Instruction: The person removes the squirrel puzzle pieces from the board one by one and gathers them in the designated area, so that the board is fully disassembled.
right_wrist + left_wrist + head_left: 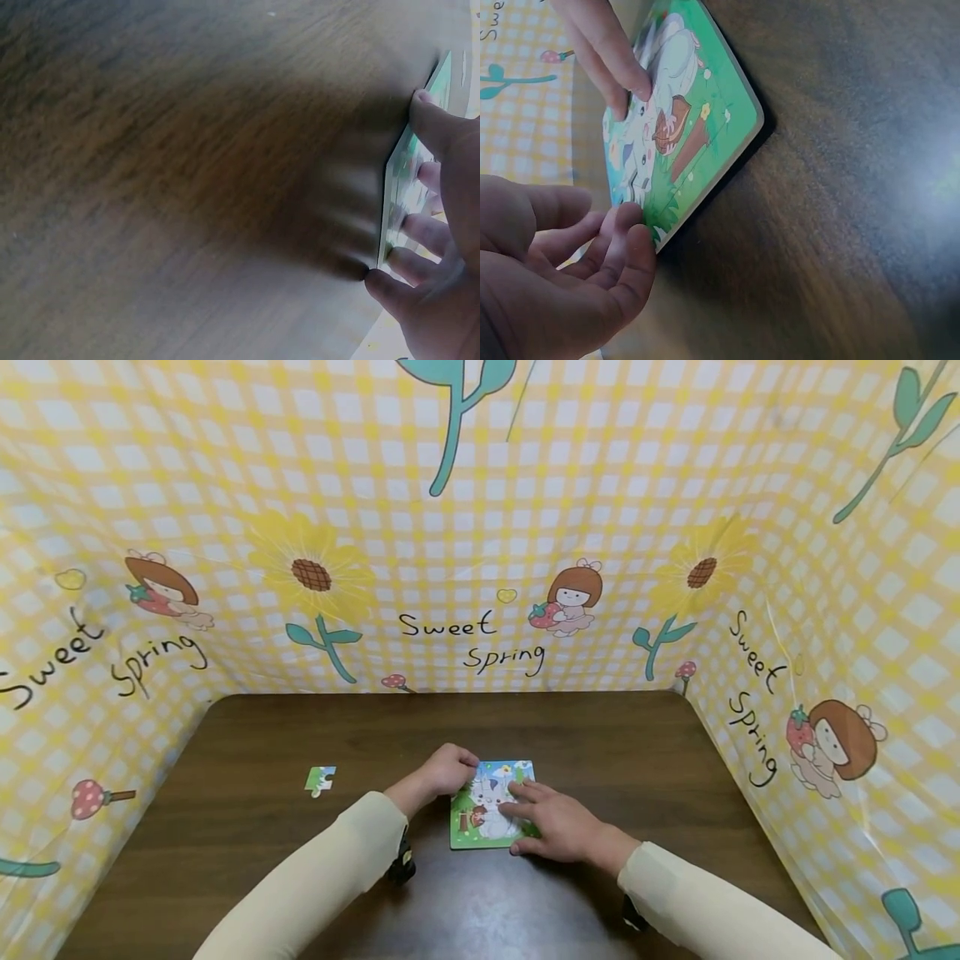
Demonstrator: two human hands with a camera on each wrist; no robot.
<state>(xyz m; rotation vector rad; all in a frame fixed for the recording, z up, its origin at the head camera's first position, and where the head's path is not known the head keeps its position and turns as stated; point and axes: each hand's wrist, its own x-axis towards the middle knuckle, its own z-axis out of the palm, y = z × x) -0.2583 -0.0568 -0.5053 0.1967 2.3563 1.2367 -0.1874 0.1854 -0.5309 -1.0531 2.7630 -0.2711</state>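
A jigsaw puzzle (480, 835) in a board lies on the table, its picture a pale cartoon animal with an acorn on green grass. At its upper left corner is my left hand (447, 770), fingers bent and fingertips touching the edge. In the left wrist view, the left hand (577, 262) shows its thumb apart from the fingertips, with no piece visible between them. My right hand (558, 822) lies over the puzzle's right side, fingers spread across the picture. The right wrist view shows the right thumb (431, 120) at the board's near edge and another fingertip at its side.
A loose green and white jigsaw piece (320, 779) lies on the brown wooden table (262, 860), left of the board. Yellow checked cloth (480, 543) with printed flowers and figures stands round the back and both sides of the table.
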